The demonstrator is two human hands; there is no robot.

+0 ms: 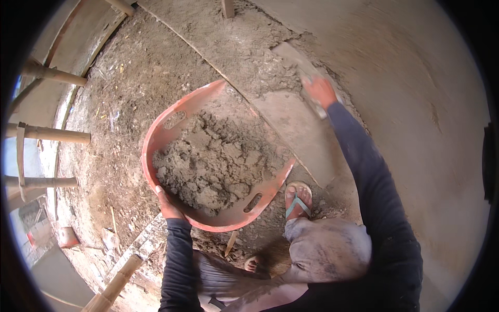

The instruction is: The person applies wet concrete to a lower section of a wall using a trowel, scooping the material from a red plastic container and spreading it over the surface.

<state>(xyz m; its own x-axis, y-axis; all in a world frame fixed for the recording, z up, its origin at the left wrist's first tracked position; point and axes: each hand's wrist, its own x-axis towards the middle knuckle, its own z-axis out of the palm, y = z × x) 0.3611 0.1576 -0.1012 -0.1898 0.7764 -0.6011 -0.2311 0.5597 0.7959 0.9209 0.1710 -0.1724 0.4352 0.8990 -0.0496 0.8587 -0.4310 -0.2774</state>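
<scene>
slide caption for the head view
Left hand grips a red tub of grey mortar; right hand holds a flat tool.

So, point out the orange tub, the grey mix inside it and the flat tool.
Orange tub (153, 143), head view: left inner wall.
Grey mix (214, 162), head view: middle of the heap.
Flat tool (294, 58), head view: its uncovered far end.

Along the left we see three bamboo poles (60, 134) jutting inward one above another, a thin slat (21, 158) crossing the lower two. Beyond their ends lies rough dirt (112, 151). Further down we make out a red-and-pale thing, perhaps a pail (67, 237), too small to be sure. At lower left another pole (118, 282) slants near a splattered board (136, 244); at the top edge we see a post (227, 9).
</scene>
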